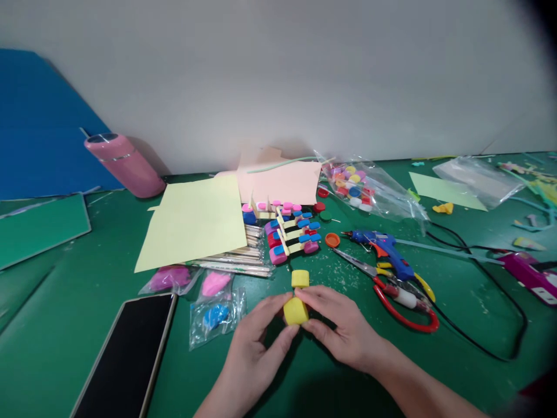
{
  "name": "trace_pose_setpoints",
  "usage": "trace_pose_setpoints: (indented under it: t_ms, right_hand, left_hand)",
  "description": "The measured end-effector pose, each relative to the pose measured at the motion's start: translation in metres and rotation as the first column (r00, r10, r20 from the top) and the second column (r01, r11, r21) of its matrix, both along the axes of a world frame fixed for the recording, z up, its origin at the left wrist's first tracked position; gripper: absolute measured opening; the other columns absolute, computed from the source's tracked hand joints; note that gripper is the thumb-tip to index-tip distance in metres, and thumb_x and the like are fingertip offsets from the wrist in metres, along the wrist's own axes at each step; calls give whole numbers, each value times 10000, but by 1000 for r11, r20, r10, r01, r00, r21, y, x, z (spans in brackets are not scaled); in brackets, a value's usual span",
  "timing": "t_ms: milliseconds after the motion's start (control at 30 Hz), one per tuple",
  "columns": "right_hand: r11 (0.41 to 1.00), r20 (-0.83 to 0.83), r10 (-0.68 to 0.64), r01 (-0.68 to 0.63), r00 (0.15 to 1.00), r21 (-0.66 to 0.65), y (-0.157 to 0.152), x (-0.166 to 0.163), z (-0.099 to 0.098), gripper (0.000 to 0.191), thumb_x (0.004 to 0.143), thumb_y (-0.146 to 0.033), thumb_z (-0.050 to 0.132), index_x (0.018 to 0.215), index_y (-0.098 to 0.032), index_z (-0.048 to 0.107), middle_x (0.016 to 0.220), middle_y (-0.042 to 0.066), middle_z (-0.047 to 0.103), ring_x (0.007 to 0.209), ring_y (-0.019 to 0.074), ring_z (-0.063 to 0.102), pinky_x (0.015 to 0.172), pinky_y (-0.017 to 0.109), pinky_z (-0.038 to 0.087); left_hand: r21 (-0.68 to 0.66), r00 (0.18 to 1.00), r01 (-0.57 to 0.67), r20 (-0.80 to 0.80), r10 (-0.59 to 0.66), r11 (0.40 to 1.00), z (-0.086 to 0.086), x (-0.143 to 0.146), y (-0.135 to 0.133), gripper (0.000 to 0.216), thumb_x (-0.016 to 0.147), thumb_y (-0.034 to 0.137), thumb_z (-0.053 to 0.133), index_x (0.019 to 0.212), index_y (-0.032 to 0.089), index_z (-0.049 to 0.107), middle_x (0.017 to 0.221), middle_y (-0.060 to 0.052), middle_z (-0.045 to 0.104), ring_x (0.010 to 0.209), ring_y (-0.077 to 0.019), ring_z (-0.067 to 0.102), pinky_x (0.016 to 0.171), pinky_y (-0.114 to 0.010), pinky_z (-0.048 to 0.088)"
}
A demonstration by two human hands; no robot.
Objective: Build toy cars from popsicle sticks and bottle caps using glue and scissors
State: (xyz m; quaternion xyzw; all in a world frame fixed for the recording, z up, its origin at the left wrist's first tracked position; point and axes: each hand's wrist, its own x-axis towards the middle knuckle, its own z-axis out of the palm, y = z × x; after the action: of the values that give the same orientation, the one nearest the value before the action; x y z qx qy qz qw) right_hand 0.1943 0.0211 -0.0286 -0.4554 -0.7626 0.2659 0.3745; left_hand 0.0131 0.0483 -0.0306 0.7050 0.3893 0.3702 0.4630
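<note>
Between the fingertips of my left hand and my right hand is a yellow block with rounded edges, gripped from both sides. Just beyond it on the green table stands a second, smaller yellow block. Behind that lies a little model of pale sticks with blue and pink rounded pieces. An orange bottle cap sits to its right. Small clear bags with a blue lump and a pink lump lie left of my left hand.
To the right are scissors with red handles, a blue glue gun and a bag of colored caps. Left are a phone, yellow paper, packed sticks and a pink bottle. A black cable curves across the right.
</note>
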Motion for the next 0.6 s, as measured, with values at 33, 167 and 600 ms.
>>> trace_pose_setpoints:
  t_ms: [33, 167, 600]
  right_hand:
    - [1000, 11, 0, -1, 1000, 7, 0, 0, 0, 398, 858, -260, 451, 1254, -224, 438, 1143, 76, 562, 1043, 194, 515, 870, 319, 434]
    - [1000, 49, 8, -9, 999, 17, 0, 2, 1, 394, 867, -258, 431, 1258, -212, 431, 1130, 87, 556, 1029, 197, 516, 861, 321, 438]
    - [1000, -9, 9, -9, 1000, -24, 1, -4, 4, 418, 847, -195, 455, 1260, -230, 401, 1155, 83, 499, 1062, 202, 471, 904, 333, 405]
  left_hand:
    - [8, 1000, 0, -6, 0, 1000, 0, 0, 0, 344, 730, 156, 594, 1062, 248, 592, 1015, -57, 655, 912, -203, 613, 805, -315, 494]
    - [45, 1000, 7, -29, -5, 999, -1, -1, -1, 353, 727, 152, 596, 1067, 246, 585, 1013, -57, 659, 914, -200, 614, 799, -310, 498]
    - [-310, 970, -45, 213, 115, 950, -1, 3, -3, 475, 703, 181, 641, 1157, 253, 523, 1094, -38, 639, 1011, -184, 579, 861, -272, 470]
